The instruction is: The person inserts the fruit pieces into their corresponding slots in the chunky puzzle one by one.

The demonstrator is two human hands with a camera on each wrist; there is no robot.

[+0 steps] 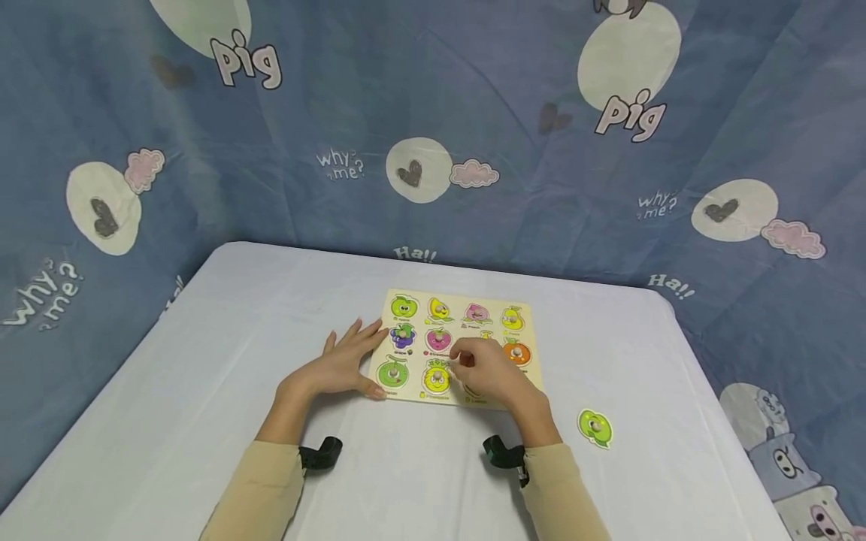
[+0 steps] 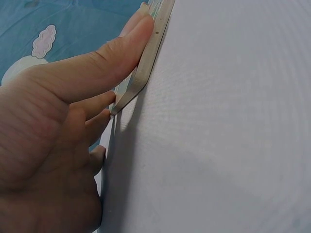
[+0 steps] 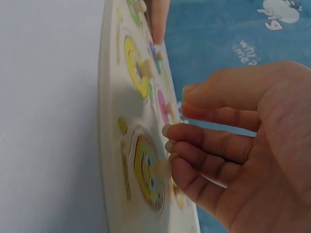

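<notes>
A wooden peg puzzle board [image 1: 414, 391] with several knobbed fruit pieces lies on the white table. My left hand [image 1: 341, 364] rests at its left side, fingers extended, the thumb on the near corner; the left wrist view shows this thumb [image 2: 112, 60] on the board's edge. Over the board's right half hovers my right hand [image 1: 492, 368], its fingers loosely bent. Nothing shows between thumb and fingertips in the right wrist view, where a yellow lemon piece [image 3: 148, 172] has its knob close by the fingertips. This hand partly covers the lemon and the piece behind it in the head view.
A loose green fruit piece [image 1: 595, 428] with a knob lies on the table [image 1: 419, 481], right of the board. Behind the table hangs a blue printed cloth [image 1: 284, 188]. Each wrist carries a black camera mount [image 1: 321, 454].
</notes>
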